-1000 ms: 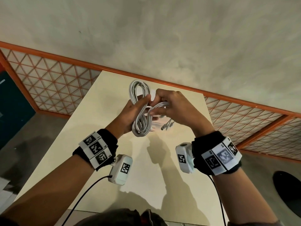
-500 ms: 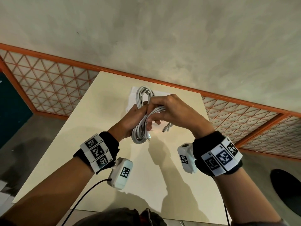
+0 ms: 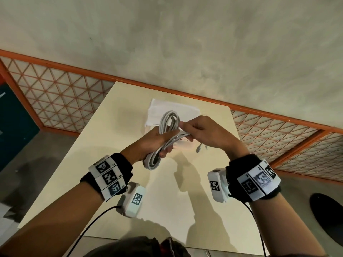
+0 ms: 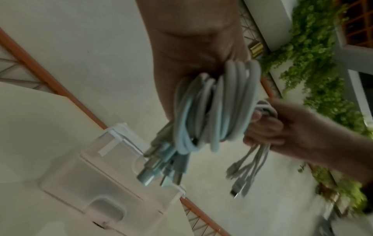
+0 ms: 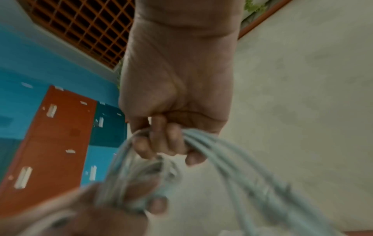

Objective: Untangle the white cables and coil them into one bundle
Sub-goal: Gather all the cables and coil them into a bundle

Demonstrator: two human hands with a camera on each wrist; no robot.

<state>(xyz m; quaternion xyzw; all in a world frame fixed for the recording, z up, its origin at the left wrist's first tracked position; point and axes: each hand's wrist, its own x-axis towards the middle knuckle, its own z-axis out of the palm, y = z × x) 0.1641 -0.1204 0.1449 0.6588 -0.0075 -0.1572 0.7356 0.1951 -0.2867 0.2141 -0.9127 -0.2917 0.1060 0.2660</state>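
Observation:
A long coil of white cables (image 3: 168, 125) hangs in the air above the cream table (image 3: 104, 145). My left hand (image 3: 154, 141) grips the coil around its middle, fingers curled under it. My right hand (image 3: 200, 130) holds a length of cable wound sideways across the coil's waist, fingers curled round the strands. In the left wrist view the coil (image 4: 214, 108) shows several loops, with metal plugs (image 4: 161, 169) dangling below and more connector ends (image 4: 242, 178) under the right hand (image 4: 282, 127). The right wrist view is blurred; cable strands (image 5: 212, 151) run through my curled right hand (image 5: 167, 143).
A clear plastic box (image 3: 172, 112) sits on the table behind the coil, also in the left wrist view (image 4: 105, 183). An orange lattice railing (image 3: 55, 86) runs past the table's far edge. Blue and orange lockers (image 5: 50, 135) stand at the left. A dark round object (image 3: 328, 216) lies on the floor at right.
The right hand has carried the cable length over and across the coil's middle, moving right. The coil has tilted, its lower loop swinging left, and the clear box behind is now uncovered.

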